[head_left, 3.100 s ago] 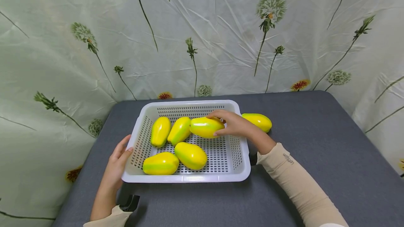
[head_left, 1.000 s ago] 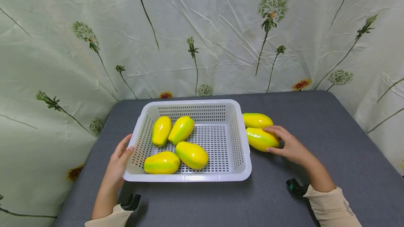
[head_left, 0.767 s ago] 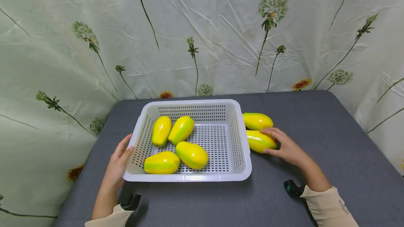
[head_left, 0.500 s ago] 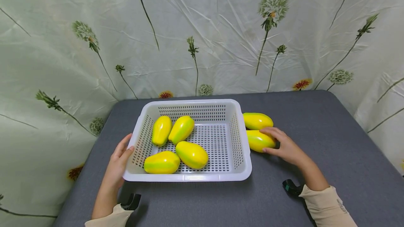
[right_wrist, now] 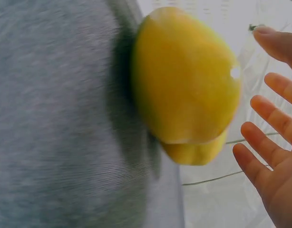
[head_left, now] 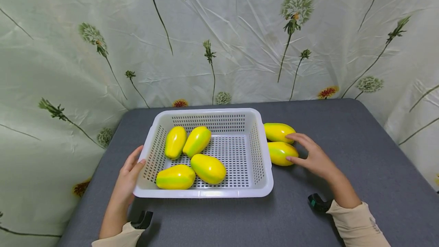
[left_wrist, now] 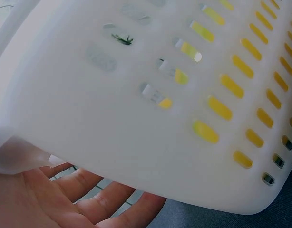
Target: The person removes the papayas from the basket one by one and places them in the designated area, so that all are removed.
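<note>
A white perforated plastic basket (head_left: 236, 193) holds several yellow-green papayas (head_left: 208, 169), lying on their sides. On its left side my left hand (head_left: 125, 180) grips the rim, thumb over the edge; in the left wrist view the fingers (left_wrist: 108, 199) lie along the basket's outside. To the basket's right, two papayas rest on the table side by side, a far papaya (head_left: 276, 130) and a near papaya (head_left: 282, 154). Just right of this pair is my right hand (head_left: 317, 159), fingers spread. The right wrist view shows a gap between its fingertips and the near papaya (right_wrist: 184, 76).
The dark grey cloth-covered table (head_left: 343, 132) extends to the right and in front of the basket. Behind it hangs a pale curtain (head_left: 240, 48) printed with dandelions. A black band mount sits at each wrist.
My right hand lifted a papaya from the basket, set it on the table at the right beside the other, and let go, drawing back slightly. My left hand stays on the basket.
</note>
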`<state>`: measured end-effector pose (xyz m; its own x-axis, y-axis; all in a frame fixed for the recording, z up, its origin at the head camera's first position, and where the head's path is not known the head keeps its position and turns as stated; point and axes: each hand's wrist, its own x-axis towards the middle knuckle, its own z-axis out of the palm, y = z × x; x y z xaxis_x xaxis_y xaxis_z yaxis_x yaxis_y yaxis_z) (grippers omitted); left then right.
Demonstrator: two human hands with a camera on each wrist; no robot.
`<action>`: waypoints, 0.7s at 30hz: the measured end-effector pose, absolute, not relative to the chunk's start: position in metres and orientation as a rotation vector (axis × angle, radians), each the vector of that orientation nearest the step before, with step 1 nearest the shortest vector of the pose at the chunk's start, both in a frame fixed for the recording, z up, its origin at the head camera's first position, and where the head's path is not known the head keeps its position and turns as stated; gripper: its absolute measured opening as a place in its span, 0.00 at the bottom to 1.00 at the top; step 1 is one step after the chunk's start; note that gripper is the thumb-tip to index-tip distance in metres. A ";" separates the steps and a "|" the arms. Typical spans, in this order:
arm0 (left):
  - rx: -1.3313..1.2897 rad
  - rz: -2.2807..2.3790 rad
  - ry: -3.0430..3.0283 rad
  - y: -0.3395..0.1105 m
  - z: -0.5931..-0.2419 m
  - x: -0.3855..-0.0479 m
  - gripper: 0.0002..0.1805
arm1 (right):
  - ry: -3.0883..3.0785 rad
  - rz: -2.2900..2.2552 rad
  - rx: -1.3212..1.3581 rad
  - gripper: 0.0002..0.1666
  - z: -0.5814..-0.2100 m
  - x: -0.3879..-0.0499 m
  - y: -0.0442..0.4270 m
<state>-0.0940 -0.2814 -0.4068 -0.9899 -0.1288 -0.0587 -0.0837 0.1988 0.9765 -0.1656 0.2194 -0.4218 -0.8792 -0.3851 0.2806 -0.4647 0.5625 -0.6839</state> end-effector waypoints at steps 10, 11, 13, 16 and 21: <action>0.205 -1.984 -2.385 -0.281 -0.407 -0.095 0.29 | -2.639 1.183 0.727 0.37 -0.388 -0.171 0.207; 0.209 -1.988 -2.383 -0.281 -0.406 -0.095 0.29 | -2.639 1.185 0.737 0.37 -0.384 -0.172 0.204; 0.215 -1.985 -2.387 -0.281 -0.406 -0.095 0.28 | -2.629 1.186 0.755 0.37 -0.375 -0.174 0.200; 0.220 -1.981 -2.394 -0.281 -0.406 -0.095 0.28 | -2.599 1.178 0.812 0.37 -0.362 -0.177 0.192; 0.215 -1.966 -2.405 -0.282 -0.407 -0.096 0.29 | -2.528 1.180 0.926 0.38 -0.342 -0.180 0.178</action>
